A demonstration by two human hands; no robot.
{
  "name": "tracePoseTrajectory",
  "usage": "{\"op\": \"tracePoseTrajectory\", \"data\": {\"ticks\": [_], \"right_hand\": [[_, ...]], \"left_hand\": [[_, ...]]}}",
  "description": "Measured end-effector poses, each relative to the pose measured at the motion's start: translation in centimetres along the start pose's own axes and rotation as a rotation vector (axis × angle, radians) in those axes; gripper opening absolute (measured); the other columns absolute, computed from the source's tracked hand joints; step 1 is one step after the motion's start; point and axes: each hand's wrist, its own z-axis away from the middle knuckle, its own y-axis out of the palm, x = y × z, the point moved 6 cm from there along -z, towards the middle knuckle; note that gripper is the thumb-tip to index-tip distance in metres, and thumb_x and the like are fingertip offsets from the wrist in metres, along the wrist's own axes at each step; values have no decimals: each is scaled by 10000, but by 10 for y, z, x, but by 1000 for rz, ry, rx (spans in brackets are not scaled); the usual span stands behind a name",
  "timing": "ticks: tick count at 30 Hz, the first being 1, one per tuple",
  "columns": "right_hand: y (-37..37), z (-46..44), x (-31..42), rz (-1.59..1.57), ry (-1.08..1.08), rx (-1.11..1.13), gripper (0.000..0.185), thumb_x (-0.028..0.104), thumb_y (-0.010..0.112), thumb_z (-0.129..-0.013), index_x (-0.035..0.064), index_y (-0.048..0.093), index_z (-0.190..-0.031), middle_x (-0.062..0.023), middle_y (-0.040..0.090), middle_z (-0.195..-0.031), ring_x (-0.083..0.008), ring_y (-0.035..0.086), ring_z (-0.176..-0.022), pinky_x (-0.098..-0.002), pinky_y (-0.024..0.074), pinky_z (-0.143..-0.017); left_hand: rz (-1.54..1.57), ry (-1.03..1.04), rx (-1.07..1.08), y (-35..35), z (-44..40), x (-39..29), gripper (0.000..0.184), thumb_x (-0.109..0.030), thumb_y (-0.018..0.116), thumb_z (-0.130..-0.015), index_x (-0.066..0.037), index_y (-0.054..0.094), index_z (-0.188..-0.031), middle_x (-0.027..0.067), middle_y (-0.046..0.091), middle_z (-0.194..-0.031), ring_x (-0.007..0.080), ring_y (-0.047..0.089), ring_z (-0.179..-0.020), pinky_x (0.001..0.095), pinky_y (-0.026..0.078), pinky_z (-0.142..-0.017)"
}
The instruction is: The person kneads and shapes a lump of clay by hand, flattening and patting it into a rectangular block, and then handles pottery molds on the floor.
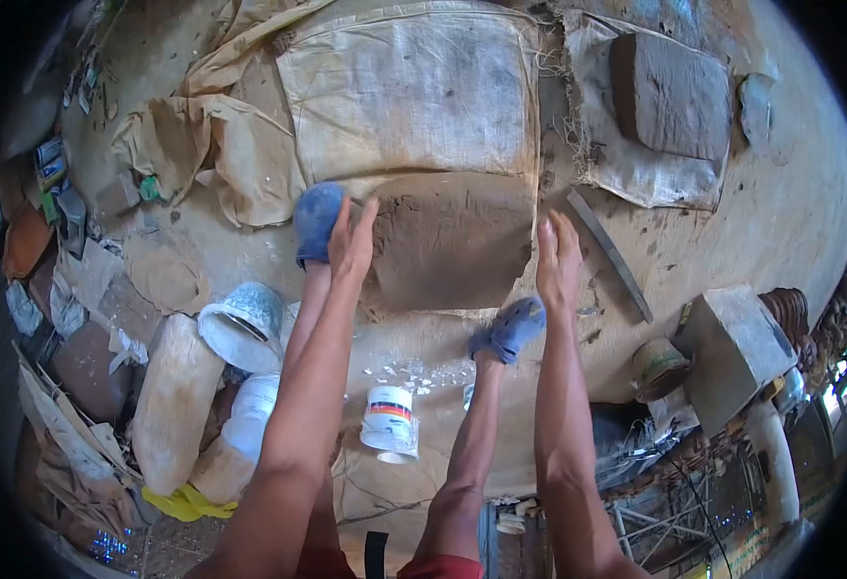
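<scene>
A large brown block of clay lies on the ground between my hands, at the lower edge of a pale woven sack. My left hand is at the block's left side, its fingers stretched forward; whether it touches the clay I cannot tell. To the right of the block, my right hand is held apart from it with fingers extended and nothing in them. A long flat bar lies on the floor just beyond that hand.
A second clay block rests on another sack at upper right. My feet wear blue clogs. Around them stand a white bucket, a stained bucket and a grey box. Crumpled cloth lies at left.
</scene>
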Motion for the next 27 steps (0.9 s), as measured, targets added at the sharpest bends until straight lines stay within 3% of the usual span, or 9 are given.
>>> {"op": "tracePoseTrajectory", "data": {"ticks": [3,5,10,16,19,21,22,24,27], "right_hand": [[30,-55,27,8,19,154,875,659,584,-910,-46,534,-1425,-304,575,-1391,-426,520,-1344,-449,400,-1130],[65,-83,23,76,212,312,784,629,622,-879,48,595,-1405,-277,640,-1327,-382,596,-1284,-420,443,-1078],[54,-56,32,-33,221,303,722,477,664,-825,16,611,-1378,-309,613,-1342,-432,578,-1283,-445,436,-1104],[4,67,16,-161,-88,63,615,279,645,-927,21,520,-1471,-268,410,-1569,-415,413,-1444,-455,334,-1183],[-8,142,-17,-270,-122,51,656,241,684,-904,9,497,-1489,-246,422,-1569,-373,429,-1441,-458,334,-1178],[-6,173,-48,-818,5,-40,671,295,624,-959,20,436,-1542,-198,425,-1579,-306,404,-1456,-412,264,-1215],[0,175,-62,-817,14,-38,671,295,624,-959,20,436,-1542,-198,425,-1579,-306,404,-1456,-412,264,-1215],[7,189,-105,-715,288,-114,674,388,527,-1028,12,382,-1569,-173,445,-1559,-272,409,-1438,-397,251,-1213],[21,206,-142,-746,327,-14,699,461,469,-1038,6,386,-1562,-167,452,-1552,-271,401,-1442,-397,255,-1211]], "left_hand": [[-101,-197,250,27,-15,-25,929,-616,641,-895,-64,355,-1586,196,370,-1620,291,340,-1508,367,278,-1215],[-85,-335,287,40,-19,-40,909,-621,620,-909,-69,365,-1584,186,382,-1616,292,353,-1499,363,274,-1214],[-177,13,203,41,-22,-12,865,-583,682,-842,-40,508,-1492,232,487,-1530,353,463,-1422,402,347,-1180],[34,286,126,1,112,18,816,-301,699,-917,-1,331,-1581,235,403,-1591,325,376,-1483,385,291,-1209],[141,213,182,-13,181,64,923,-268,724,-896,-32,211,-1626,220,284,-1654,288,291,-1525,392,260,-1225],[476,197,206,-12,203,96,884,-346,653,-969,-80,153,-1648,157,209,-1691,259,239,-1541,399,240,-1232],[472,189,207,-8,199,113,884,-346,653,-969,-80,153,-1648,157,209,-1691,259,239,-1541,399,240,-1232],[807,-302,172,3,195,182,750,-471,492,-1053,-151,177,-1654,103,268,-1674,258,277,-1526,415,236,-1232],[701,-341,171,14,208,218,731,-560,401,-1064,-170,204,-1649,67,288,-1666,267,298,-1515,426,238,-1231]]}}
